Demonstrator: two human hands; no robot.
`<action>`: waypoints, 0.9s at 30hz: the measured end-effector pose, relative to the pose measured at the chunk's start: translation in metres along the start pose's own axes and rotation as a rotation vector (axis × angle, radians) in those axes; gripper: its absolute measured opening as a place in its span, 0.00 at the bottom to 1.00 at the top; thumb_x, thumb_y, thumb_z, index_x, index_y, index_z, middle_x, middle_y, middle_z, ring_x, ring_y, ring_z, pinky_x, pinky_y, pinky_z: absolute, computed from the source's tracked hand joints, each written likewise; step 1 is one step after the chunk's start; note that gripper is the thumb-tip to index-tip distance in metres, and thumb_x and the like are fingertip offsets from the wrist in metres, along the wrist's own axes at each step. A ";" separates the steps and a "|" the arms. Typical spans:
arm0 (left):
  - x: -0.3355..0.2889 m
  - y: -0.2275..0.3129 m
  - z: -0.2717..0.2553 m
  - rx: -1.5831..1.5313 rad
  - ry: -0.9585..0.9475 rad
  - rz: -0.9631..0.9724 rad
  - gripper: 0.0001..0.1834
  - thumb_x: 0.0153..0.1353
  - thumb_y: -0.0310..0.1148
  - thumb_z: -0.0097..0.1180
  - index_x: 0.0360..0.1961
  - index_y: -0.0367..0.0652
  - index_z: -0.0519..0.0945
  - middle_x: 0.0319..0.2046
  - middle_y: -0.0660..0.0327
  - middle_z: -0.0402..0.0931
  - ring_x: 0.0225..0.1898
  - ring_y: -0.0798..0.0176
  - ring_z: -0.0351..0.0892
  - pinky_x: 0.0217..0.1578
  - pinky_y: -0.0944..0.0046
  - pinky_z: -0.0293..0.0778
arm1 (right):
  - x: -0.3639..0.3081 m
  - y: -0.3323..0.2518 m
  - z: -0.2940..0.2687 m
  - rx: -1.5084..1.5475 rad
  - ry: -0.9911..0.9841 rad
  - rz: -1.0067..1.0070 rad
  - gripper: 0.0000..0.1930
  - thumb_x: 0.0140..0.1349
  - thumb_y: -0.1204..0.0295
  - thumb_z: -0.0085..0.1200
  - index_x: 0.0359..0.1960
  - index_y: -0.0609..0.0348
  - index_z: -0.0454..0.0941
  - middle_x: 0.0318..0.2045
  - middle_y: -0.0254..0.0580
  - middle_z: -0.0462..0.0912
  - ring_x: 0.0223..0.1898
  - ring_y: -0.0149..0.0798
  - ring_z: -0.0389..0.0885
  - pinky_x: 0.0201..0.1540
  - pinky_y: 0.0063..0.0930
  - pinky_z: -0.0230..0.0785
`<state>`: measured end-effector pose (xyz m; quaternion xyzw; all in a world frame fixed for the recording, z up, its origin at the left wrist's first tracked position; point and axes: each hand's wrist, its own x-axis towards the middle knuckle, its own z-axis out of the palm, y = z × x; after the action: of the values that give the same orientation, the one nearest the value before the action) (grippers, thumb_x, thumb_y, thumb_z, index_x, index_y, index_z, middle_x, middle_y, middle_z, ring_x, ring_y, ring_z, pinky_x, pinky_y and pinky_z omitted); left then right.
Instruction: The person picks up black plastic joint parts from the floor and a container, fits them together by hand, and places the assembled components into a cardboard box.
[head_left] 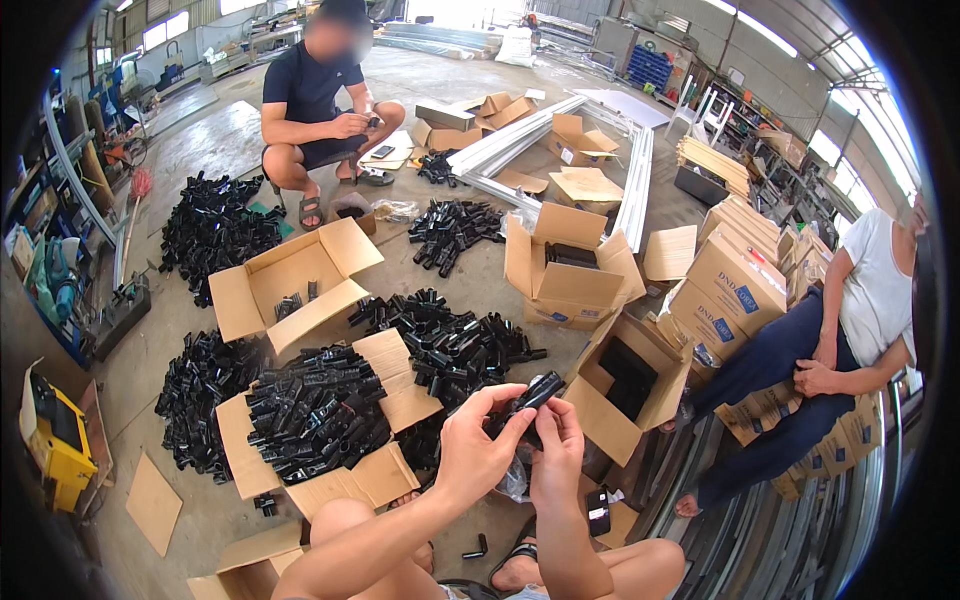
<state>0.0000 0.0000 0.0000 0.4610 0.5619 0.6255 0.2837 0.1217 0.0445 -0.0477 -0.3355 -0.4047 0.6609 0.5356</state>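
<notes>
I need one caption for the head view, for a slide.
Left hand and right hand hold a black part near a box heaped with black pieces.

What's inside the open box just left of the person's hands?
Many loose black parts, heaped in the box. The top layer hides the box's bottom and whatever lies beneath.

- Your left grip (470, 445) and right grip (557, 450) cover parts of the black piece (542, 390); its full shape is hidden from you.
- The thing (374, 122) held by the crouching person (308, 95) is too small for you to tell.
- The person in white (873, 290) is cut off at your view's right rim.
- The lower edge cuts off your nearest carton (258, 548).
</notes>
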 end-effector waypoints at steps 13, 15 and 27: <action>0.001 0.005 -0.003 0.006 0.064 0.002 0.15 0.60 0.29 0.68 0.49 0.40 0.85 0.41 0.56 0.86 0.42 0.57 0.84 0.46 0.60 0.78 | -0.009 -0.010 0.027 0.118 0.065 0.059 0.07 0.77 0.65 0.51 0.47 0.52 0.75 0.40 0.28 0.82 0.39 0.21 0.77 0.40 0.21 0.68; 0.001 0.004 -0.003 0.008 0.063 0.018 0.15 0.60 0.29 0.68 0.48 0.40 0.85 0.41 0.56 0.86 0.43 0.56 0.84 0.46 0.60 0.77 | -0.010 -0.012 0.028 0.121 0.062 0.071 0.07 0.78 0.63 0.49 0.46 0.51 0.75 0.39 0.27 0.81 0.39 0.21 0.76 0.40 0.21 0.68; 0.011 0.012 -0.015 0.321 -0.017 0.330 0.15 0.56 0.28 0.68 0.46 0.41 0.86 0.41 0.53 0.85 0.43 0.50 0.84 0.45 0.55 0.78 | -0.010 0.011 0.013 0.259 -0.156 0.067 0.21 0.74 0.54 0.54 0.59 0.51 0.69 0.46 0.27 0.79 0.43 0.25 0.79 0.42 0.24 0.73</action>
<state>-0.0161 0.0003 0.0149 0.5911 0.5688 0.5621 0.1055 0.1078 0.0315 -0.0516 -0.2246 -0.3450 0.7492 0.5189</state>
